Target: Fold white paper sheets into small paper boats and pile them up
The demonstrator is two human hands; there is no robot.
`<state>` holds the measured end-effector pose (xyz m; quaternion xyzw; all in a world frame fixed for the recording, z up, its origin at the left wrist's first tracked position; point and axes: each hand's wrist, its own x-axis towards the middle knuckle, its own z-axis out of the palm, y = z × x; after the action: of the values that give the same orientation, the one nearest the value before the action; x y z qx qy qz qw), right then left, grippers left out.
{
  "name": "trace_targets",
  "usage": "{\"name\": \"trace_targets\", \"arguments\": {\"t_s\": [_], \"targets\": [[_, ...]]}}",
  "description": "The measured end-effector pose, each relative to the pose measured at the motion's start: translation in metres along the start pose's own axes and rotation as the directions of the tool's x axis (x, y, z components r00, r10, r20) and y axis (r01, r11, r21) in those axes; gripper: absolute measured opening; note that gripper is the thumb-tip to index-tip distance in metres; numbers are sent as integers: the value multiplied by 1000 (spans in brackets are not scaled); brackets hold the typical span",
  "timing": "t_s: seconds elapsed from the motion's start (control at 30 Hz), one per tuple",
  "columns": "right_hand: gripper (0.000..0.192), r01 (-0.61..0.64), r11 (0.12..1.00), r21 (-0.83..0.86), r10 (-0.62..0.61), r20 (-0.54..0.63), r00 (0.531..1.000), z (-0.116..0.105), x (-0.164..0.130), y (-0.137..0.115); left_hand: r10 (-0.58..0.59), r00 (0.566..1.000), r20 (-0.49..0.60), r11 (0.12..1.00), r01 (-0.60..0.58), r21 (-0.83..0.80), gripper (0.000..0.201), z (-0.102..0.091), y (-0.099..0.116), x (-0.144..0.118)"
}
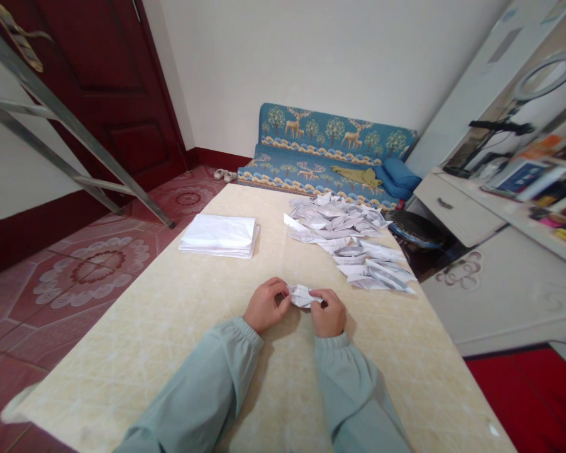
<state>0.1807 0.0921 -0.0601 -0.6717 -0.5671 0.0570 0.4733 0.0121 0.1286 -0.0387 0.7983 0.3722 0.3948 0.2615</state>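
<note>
Head camera looks down on a beige counter (179, 340). Both hands are closed on one small folded white paper piece (302, 295), which sits low over the counter near its middle, between them. The left hand (265, 306) pinches its left end with curled fingers, and the right hand (329, 313) pinches its right end. Both arms wear pale green sleeves (207, 390). A neat stack of white paper sheets (219, 235) lies further back on the left. A loose heap of folded paper pieces (353, 242) spreads along the right side of the counter. Behind the counter, a blue floor sofa with deer pattern (330, 151) stands at the wall.
</note>
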Motion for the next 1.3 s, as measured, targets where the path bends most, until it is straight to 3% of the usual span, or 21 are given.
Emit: {"name": "trace_targets", "arguments": {"t_s": [0.33, 0.53, 0.67, 0.87, 1.07, 1.17, 1.3], "targets": [[28, 131, 964, -233, -103, 129, 986, 0, -5, -11, 8, 1000, 8, 1000, -8, -11, 13, 3, -3, 0], [7, 125, 983, -138, -110, 113, 988, 2, -4, 0, 26, 999, 47, 1000, -26, 2, 9, 1, 0, -1], [16, 133, 987, -92, -124, 100, 987, 1, -4, 4, 40, 994, 100, 999, -43, 27, 24, 2, 0, -3], [20, 142, 969, -200, -130, 75, 989, 2, -5, 1, 79, 986, 148, 995, -87, 45, 23, 5, -2, -3], [30, 138, 971, -195, -124, 82, 989, 1, -3, 2, -21, 997, 78, 995, 29, -92, 18, 7, -9, -2], [37, 132, 975, -181, -115, 97, 989, -2, -1, -1, -58, 997, 43, 995, 61, -76, 16, 8, -13, -1], [29, 135, 982, -134, -121, 106, 987, -2, -1, -3, -133, 991, 2, 988, 133, -83, 14, 10, -20, -1]]}}
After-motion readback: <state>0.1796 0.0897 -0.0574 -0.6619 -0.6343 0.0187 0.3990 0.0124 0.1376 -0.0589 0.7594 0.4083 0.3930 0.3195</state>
